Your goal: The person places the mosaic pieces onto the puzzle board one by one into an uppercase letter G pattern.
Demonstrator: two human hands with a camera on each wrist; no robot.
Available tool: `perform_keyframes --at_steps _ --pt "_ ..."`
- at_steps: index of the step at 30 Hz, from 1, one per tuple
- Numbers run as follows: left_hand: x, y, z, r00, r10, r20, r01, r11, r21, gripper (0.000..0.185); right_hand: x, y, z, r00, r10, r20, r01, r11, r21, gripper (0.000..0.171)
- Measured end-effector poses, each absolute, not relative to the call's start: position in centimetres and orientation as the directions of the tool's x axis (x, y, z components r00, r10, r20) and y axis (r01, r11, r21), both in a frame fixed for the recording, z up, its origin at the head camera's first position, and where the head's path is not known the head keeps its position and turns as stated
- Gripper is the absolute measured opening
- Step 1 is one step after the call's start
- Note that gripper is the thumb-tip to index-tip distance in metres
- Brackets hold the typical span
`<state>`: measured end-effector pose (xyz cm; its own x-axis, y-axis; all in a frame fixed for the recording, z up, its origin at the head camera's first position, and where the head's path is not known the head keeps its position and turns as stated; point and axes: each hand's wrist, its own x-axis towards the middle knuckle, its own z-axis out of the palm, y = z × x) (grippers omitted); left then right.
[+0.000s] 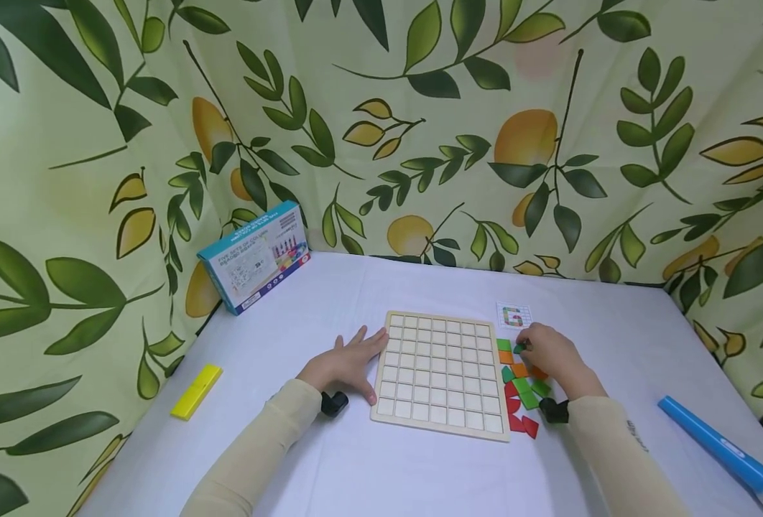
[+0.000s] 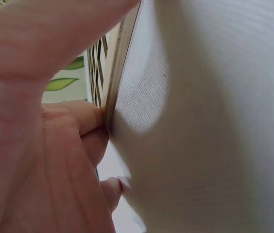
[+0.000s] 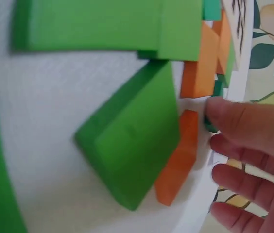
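Two hands work on the white-covered desk (image 1: 368,459). The left hand (image 1: 345,365) lies flat with its fingers spread and straight, its fingertips (image 2: 91,116) touching the left edge of the wooden grid board (image 1: 442,373), which sits between the hands. The right hand (image 1: 549,353) pinches a small dark green piece (image 1: 519,348) between thumb and fingers, just right of the board's far corner. Under and beside that hand lies a loose cluster of coloured pieces: green pieces (image 3: 132,141), orange pieces (image 3: 178,160) and, nearer the person, red pieces (image 1: 522,424). Just beyond the right hand lies a pattern card (image 1: 514,314) showing a coloured letter shape. Well left of the left hand rests a yellow block (image 1: 196,390), and farther away from it stands a blue game box (image 1: 254,256) against the leaf-printed curtain (image 1: 420,108). Right of the right forearm lies a blue tool (image 1: 718,445).
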<state>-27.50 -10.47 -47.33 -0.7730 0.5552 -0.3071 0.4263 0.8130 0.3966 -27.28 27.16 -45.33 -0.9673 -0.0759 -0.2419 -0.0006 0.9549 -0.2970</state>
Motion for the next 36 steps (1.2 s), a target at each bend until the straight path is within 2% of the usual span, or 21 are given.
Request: perform_keyframes --at_steps 6,11,15,21,28,36 --pt "-27.5 -10.4 -46.9 -0.773 0.550 -0.317 0.422 0.818 0.391 0.129 -27.8 27.2 -45.8 -0.981 -0.057 -0.186 -0.003 0.960 -0.281 0.031" --pt "-27.4 -10.4 -46.6 -0.770 0.546 -0.330 0.417 0.822 0.387 0.128 -28.0 26.4 -45.5 -0.996 -0.024 -0.083 0.000 0.960 -0.280 0.034" --pt "-27.4 -10.4 -46.5 -0.773 0.541 -0.333 0.412 0.826 0.385 0.128 -28.3 24.0 -44.6 -0.994 -0.104 0.034 -0.109 0.949 -0.296 0.032" --pt "-27.5 -10.3 -46.7 -0.775 0.545 -0.320 0.423 0.824 0.378 0.127 -29.2 18.1 -44.4 -0.944 -0.278 0.180 -0.320 0.906 -0.278 0.021" --pt "-27.4 -10.3 -46.5 -0.782 0.537 -0.317 0.417 0.828 0.376 0.126 -30.4 12.2 -45.4 -0.915 -0.382 0.128 -0.402 0.882 -0.247 0.016" --pt "-27.3 -10.3 -46.3 -0.784 0.538 -0.311 0.418 0.827 0.377 0.126 -31.2 10.1 -46.2 -0.915 -0.399 0.055 -0.402 0.897 -0.185 0.016"
